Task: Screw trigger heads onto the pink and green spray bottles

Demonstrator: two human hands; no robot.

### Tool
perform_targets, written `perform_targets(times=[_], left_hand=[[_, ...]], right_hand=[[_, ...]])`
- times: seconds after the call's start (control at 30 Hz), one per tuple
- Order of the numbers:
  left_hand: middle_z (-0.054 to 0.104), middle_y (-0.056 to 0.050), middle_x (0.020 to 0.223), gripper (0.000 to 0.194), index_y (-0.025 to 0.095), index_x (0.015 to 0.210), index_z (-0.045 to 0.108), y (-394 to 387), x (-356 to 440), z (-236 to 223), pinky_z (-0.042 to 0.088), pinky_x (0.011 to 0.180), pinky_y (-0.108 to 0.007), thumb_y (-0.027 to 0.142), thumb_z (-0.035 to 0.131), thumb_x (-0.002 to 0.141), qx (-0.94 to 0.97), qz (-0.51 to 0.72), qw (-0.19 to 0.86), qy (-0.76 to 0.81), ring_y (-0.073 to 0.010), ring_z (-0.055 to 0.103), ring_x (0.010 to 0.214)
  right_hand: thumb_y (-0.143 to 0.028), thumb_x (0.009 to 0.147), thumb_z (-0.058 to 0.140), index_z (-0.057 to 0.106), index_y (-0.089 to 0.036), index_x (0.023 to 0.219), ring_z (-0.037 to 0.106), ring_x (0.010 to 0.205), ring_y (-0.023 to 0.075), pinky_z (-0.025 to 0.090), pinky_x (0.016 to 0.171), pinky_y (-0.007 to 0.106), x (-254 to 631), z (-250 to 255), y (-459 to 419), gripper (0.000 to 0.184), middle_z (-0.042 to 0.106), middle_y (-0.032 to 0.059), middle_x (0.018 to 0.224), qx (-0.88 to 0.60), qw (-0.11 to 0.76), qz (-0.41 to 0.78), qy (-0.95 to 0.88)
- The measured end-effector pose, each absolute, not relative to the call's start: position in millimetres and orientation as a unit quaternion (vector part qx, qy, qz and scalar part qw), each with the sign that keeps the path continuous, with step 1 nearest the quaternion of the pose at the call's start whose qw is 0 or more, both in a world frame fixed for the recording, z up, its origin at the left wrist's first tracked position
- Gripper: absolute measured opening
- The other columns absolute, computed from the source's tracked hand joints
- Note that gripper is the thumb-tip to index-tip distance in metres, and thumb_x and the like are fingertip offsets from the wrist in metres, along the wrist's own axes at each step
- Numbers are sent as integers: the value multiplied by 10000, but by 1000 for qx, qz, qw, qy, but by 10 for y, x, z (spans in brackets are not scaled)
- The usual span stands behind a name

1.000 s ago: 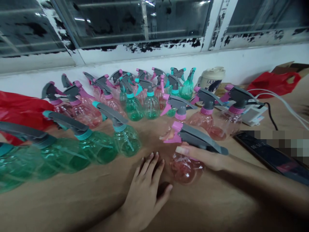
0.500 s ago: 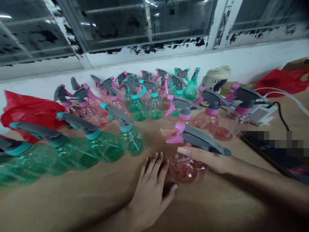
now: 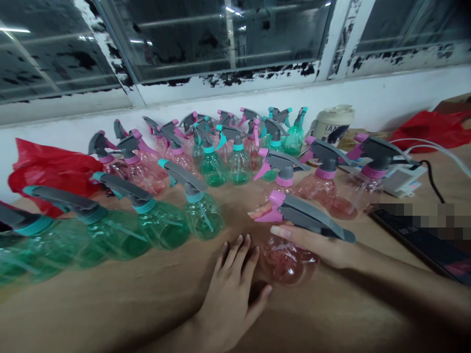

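My right hand point(image 3: 312, 240) grasping a pink spray bottle point(image 3: 289, 260) by its neck, left hand point(image 3: 230, 289) released, palm down on the table point(image 3: 147, 304)

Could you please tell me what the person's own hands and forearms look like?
The left hand and right hand are both bare, with slender fingers and no gloves or rings in sight. The right thumbnail looks rather long. The right forearm is slim, with no sleeve, watch or bracelet visible.
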State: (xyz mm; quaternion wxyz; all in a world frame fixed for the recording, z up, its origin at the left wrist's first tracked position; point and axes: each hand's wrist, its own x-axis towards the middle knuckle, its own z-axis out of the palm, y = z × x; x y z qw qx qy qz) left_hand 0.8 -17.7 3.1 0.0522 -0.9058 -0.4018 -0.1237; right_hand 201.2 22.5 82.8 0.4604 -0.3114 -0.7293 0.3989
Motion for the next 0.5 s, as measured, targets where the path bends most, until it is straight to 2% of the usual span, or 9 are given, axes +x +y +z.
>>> perform_targets(times=[0.13,0.33,0.5], left_hand=[[383,-162,1413,552,97,1321,417,-181,5,27,338,1012,-522,370,538,857,-904,-129,51,-404,-314,317,1310],[392,-173,1405,553,78,1306,433,-182,13,34,343,1007,-525,369,544,849,-906,-126,57,-401,-318,325,1305],[396,-158,1405,554,95,1316,427,-177,16,30,331,1019,-513,379,539,853,-904,-131,52,-403,-308,324,1306]], right_hand=[[-323,823,594,644,-260,987,650,846,168,536,757,320,2013,845,208,183,679,15,952,-330,453,408,-721],[-371,828,577,605,-229,783,590,658,141,503,618,287,2034,770,243,152,598,-10,716,-352,453,388,-721],[-363,811,602,596,-221,763,563,622,124,484,583,259,2042,741,234,150,580,-21,684,-372,468,374,-709]])
